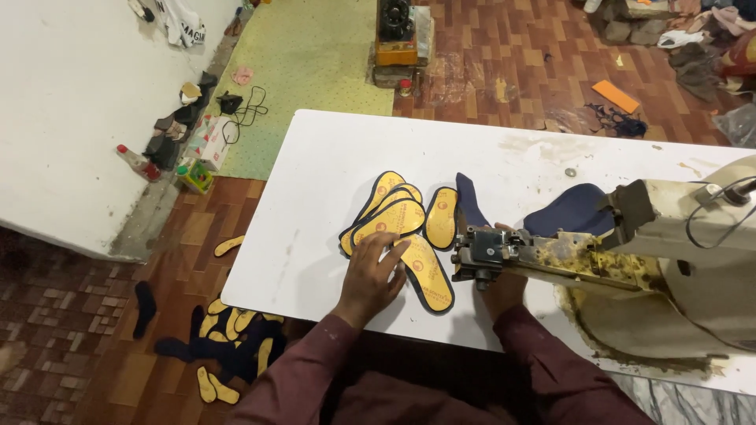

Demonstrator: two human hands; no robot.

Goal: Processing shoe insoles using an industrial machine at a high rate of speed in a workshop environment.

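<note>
Several yellow shoe insoles with dark blue edges [394, 216] lie fanned on the white table [315, 189]. My left hand [374, 271] rests flat, fingers spread, on one insole [429, 275] at the near side of the pile. My right hand [502, 287] is mostly hidden under the head of a worn cream sewing machine [614, 260]; whether it holds anything cannot be seen. A dark blue insole piece [470, 201] stands just behind the machine's head, and another dark blue piece [571, 211] lies by the machine arm.
More yellow and blue insoles [228, 346] are scattered on the wood-pattern floor at the left of the table. A second machine [398, 31] stands on the floor beyond. Clutter lines the white wall at left and the far right corner.
</note>
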